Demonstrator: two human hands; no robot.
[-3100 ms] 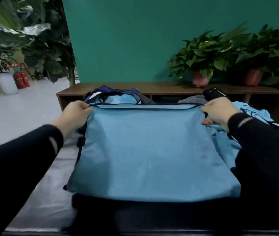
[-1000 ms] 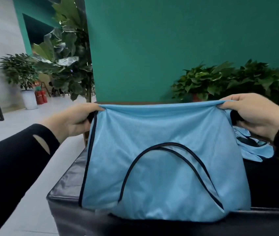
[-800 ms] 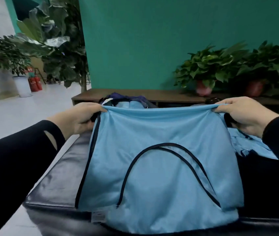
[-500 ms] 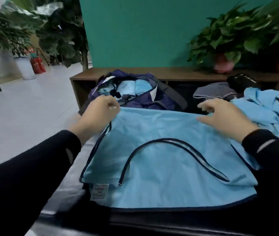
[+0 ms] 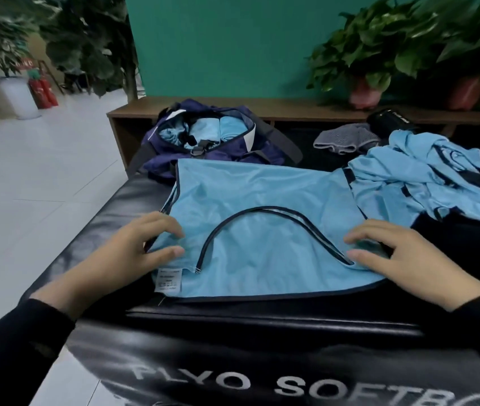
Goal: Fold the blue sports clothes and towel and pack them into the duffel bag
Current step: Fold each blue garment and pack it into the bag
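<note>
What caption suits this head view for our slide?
Both hands, left hand and right hand, rest on a light blue sports garment before an open navy duffel bag.

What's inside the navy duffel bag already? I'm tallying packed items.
In the open duffel bag, light blue folded clothes show, seemingly two or three pieces. Anything beneath them is covered.

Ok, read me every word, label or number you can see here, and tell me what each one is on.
"PLYO SOFTBO", cut off at the frame edge: white letters on the front of the black padded box.
White care tag at the blue shirt's near hem: print too small to read.
Black case on the wooden bench: faint lettering, too blurred.
Red sign far left: blurred, unreadable.
</note>
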